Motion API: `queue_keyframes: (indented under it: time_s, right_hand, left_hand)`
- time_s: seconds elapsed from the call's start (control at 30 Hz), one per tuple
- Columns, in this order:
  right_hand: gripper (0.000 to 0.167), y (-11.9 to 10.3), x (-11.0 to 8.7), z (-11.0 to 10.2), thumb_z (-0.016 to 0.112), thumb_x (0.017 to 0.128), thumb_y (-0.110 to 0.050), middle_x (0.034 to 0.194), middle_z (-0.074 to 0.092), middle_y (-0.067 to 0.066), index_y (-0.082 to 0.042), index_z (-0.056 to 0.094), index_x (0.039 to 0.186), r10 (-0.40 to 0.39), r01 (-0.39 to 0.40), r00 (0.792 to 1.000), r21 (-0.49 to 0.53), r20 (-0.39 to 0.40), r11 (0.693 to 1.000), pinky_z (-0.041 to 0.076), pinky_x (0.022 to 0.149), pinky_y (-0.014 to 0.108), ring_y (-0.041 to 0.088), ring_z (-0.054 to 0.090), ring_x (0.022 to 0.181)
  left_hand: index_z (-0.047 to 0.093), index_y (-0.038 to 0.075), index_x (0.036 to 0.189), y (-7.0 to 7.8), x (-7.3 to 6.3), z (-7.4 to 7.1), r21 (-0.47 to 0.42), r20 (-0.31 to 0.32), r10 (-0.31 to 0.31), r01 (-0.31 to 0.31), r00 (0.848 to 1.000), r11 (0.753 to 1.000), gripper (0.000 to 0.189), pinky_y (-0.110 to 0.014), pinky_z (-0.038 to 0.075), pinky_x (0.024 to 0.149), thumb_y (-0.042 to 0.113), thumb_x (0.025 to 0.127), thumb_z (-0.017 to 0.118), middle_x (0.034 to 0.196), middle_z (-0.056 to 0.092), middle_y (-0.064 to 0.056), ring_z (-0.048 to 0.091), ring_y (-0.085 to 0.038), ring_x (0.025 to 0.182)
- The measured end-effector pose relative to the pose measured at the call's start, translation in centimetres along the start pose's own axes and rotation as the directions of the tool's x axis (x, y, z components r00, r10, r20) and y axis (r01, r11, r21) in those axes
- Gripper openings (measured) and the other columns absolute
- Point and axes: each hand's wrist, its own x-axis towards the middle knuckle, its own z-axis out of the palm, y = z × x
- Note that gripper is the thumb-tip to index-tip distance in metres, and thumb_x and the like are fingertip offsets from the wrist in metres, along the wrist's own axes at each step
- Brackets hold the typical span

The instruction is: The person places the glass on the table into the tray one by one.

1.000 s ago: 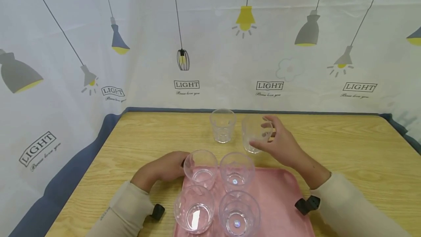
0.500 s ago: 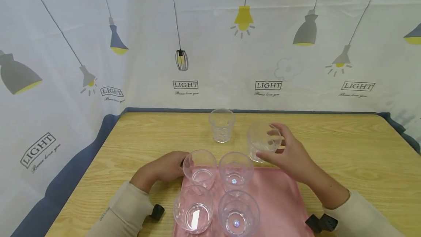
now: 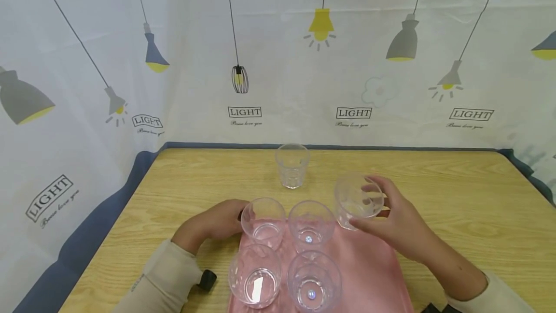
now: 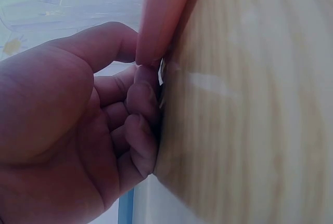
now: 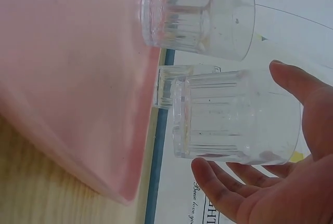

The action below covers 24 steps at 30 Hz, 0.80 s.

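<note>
A clear plastic cup (image 3: 358, 196) is held upright in my right hand (image 3: 401, 226), between thumb and fingers, over the far right part of the pink tray (image 3: 369, 264). In the right wrist view the base of this cup (image 5: 234, 120) hangs clear of the tray surface. My left hand (image 3: 223, 220) grips the tray's far left corner area; in the left wrist view its thumb lies on the tray edge (image 4: 158, 26) and its fingers curl beneath. Several more clear cups, one of them a near left cup (image 3: 255, 277), stand upright on the tray's left half.
Another clear cup (image 3: 292, 165) stands on the wooden table (image 3: 469, 197) behind the tray, near the far edge. A white curtain (image 3: 286, 62) printed with lamps hangs behind and to the left of the table.
My right hand has brought its cup from the table behind the tray toward me and to the right, over the tray. The left hand and the other cups stay put.
</note>
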Motion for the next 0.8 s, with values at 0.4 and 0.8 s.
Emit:
queue_keyframes:
  time_s: [0.4, 0.8]
  right_hand:
    - [0.091, 0.2, -1.1, 0.2, 0.086, 0.079, -0.032, 0.144, 0.049, 0.016, -0.010, 0.032, 0.148, -0.021, 0.021, 1.000, 0.003, 0.016, 1.000, 0.056, 0.080, 0.028, 0.028, 0.064, 0.099]
    - [0.088, 0.4, -2.0, 0.0, 0.086, 0.078, -0.034, 0.146, 0.051, 0.014, -0.006, 0.034, 0.142, -0.053, 0.054, 0.998, -0.040, 0.023, 0.998, 0.054, 0.078, 0.024, 0.028, 0.064, 0.104]
  left_hand:
    - [0.068, 0.023, 0.105, -0.5, 0.3, 0.2, 0.022, -0.005, 0.015, -0.015, 1.000, 1.000, 0.013, -0.042, 0.049, 0.098, 0.032, 0.095, 0.067, 0.099, 0.068, 0.008, 0.059, -0.011, 0.097]
    - [0.069, 0.024, 0.106, -0.6, 0.4, 0.2, 0.012, -0.002, 0.015, -0.015, 1.000, 1.000, 0.013, -0.042, 0.049, 0.098, 0.031, 0.095, 0.068, 0.098, 0.068, 0.008, 0.059, -0.011, 0.096]
